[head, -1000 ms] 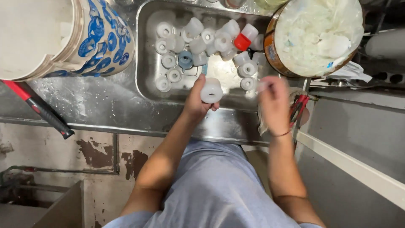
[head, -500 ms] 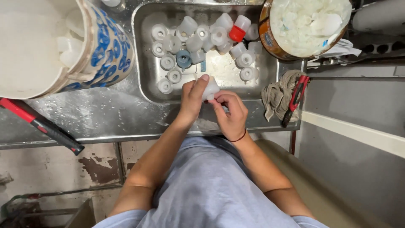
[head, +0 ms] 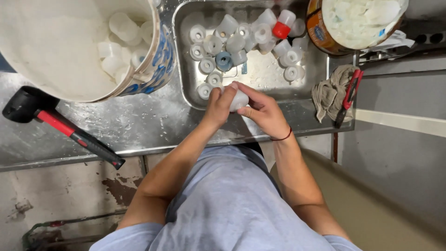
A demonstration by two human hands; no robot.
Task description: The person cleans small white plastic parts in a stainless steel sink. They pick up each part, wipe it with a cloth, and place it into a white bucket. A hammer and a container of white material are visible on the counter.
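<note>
Over the near edge of a steel sink (head: 186,88) both hands meet on one small white plastic cup (head: 240,99). My left hand (head: 218,106) grips its left side and my right hand (head: 260,109), with a red thread at the wrist, wraps its right side. Inside the sink lie several more white cups (head: 241,42), a grey-blue one (head: 224,60) and one with a red cap (head: 282,29).
A big bucket (head: 153,69) patterned white and blue, with white cups inside, stands left of the sink. A black and red mallet (head: 60,125) lies on the wet steel counter. At the right are a rag (head: 327,93), red-handled pliers (head: 349,95) and an orange-rimmed tub (head: 325,37) of white pieces.
My right hand came back from the right side of the sink and joined the left hand on the cup. Both hands drew toward the sink's near edge.
</note>
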